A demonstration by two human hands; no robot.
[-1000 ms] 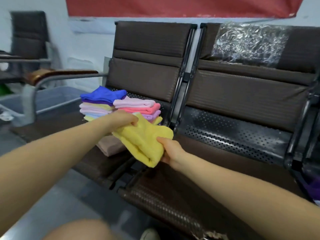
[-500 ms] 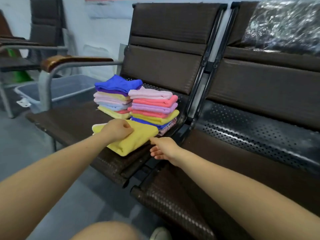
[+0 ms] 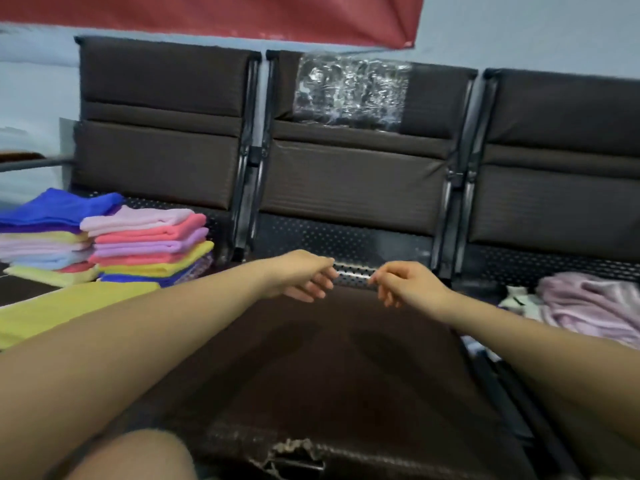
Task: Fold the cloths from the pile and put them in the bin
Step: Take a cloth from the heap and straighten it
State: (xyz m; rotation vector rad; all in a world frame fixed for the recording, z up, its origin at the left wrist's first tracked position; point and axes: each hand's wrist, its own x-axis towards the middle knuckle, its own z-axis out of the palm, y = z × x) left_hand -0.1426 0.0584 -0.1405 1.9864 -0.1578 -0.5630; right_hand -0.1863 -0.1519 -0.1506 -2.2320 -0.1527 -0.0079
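- two stacks of folded cloths (image 3: 138,244) on left seat of a brown bench (image 3: 332,368); back-left stack topped by a blue cloth (image 3: 59,207), front-right stack topped by a pale pink cloth (image 3: 138,218), both against the backrest
- folded yellow cloth (image 3: 65,306) lies flat on same seat, just in front of stacks, partly hidden by left forearm
- left hand (image 3: 299,277) over middle seat, fingers loosely curled, holding nothing, touching no cloth
- right hand (image 3: 407,284) close beside it, fingertips nearly meeting left's, fingers loosely bent, holding nothing
- crinkled clear plastic sheet (image 3: 349,90) on middle backrest
- red banner (image 3: 214,17) on wall above bench
- unfolded pile, pale pink cloth (image 3: 592,303) crumpled on right seat, well apart from both hands
- bin not seen in this view
- torn edge at front of middle seat, bare knee at bottom left
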